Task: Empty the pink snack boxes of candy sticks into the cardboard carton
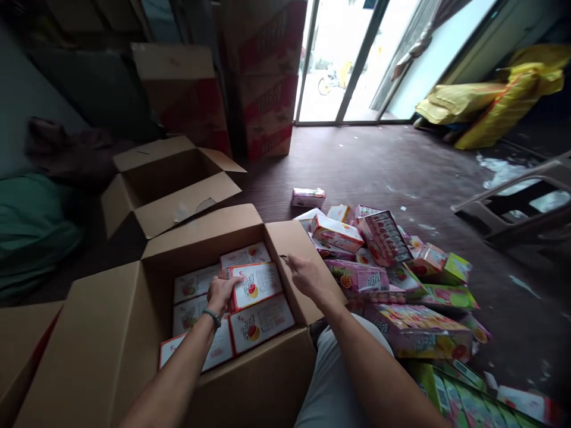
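Forearms (185, 368); left hand (220, 293) on box (263, 284)

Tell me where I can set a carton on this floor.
Best free patch: the dark floor between the heap of small boxes and the glass door, with stacked cartons on its left and yellow sacks on its right. Crowded: the heap itself and the open carton beside it, where white boxes are packed close together under the left hand.

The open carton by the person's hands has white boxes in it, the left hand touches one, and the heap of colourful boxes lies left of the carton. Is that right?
Not quite: the head view shows the heap of colourful boxes right of the open carton. The left hand does touch a white box inside.
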### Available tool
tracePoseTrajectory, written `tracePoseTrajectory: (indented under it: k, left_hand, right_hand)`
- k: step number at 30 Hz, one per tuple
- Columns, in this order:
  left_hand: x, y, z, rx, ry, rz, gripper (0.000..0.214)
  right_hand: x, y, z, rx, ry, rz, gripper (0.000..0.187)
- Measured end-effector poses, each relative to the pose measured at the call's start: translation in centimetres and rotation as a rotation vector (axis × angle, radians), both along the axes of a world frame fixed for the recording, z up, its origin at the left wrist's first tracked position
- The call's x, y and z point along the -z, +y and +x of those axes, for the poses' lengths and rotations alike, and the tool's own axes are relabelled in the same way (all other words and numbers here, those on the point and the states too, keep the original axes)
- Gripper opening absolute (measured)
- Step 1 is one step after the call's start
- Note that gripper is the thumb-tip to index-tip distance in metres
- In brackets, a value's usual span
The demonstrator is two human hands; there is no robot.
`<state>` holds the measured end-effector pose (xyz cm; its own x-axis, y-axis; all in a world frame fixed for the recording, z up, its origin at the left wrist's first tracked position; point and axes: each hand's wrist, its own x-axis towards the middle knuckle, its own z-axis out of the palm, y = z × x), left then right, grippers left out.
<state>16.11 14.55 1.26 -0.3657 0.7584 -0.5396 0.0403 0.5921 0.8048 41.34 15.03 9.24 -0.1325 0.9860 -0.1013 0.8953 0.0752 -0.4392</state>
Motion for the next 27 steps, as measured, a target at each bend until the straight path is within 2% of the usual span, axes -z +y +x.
tracePoseTrajectory:
  k: [2,4,6,7,9,12,15,18,22,27]
  left_hand:
    - [-3.4,-3.0,-1.8,0.011,0.041,0.078,0.061]
    - [-6.3,-7.4,-3.7,0.1,0.046,0.192,0.073]
    - [-7.9,-12.6,-5.4,0.231,0.044,0.301,0.081]
    - [-8.2,-15.1,-6.0,0.285,0.055,0.341,0.084]
    - [-7.6,-19.6,-6.6,0.334,0.108,0.396,0.088]
    - [-5.6,-23.8,-6.5,0.309,0.175,0.469,0.086]
    - [-4.2,-25.2,-5.9,0.284,0.196,0.509,0.078]
    - [-3.6,-25.3,-5.5,0.278,0.211,0.537,0.074]
    - [-2.9,-25.5,-5.6,0.273,0.231,0.575,0.072]
    - [-2.8,-25.6,-5.5,0.288,0.187,0.561,0.07]
  right_hand:
    - [-0.1,-1.1,0.9,0.054,0.051,0.085,0.028]
    - [-0.5,-2.7,1.6,0.11,0.131,0.152,0.032]
    - [-1.0,-4.8,1.5,0.137,0.189,0.195,0.037]
    - [-1.4,-6.0,1.2,0.126,0.2,0.206,0.039]
    - [-2.5,-8.5,-0.1,0.04,0.191,0.199,0.038]
    - [-4.5,-12.2,-3.6,-0.287,0.088,0.137,0.022]
    - [-6.3,-15.2,-8.2,-0.701,-0.187,0.093,0.018]
    - [-7.1,-17.2,-12.4,-0.921,-0.403,0.111,0.019]
    - [-7.1,-18.8,-15.3,-1.006,-0.493,0.176,0.023]
    - [-7.1,-18.9,-15.0,-0.989,-0.577,0.183,0.027]
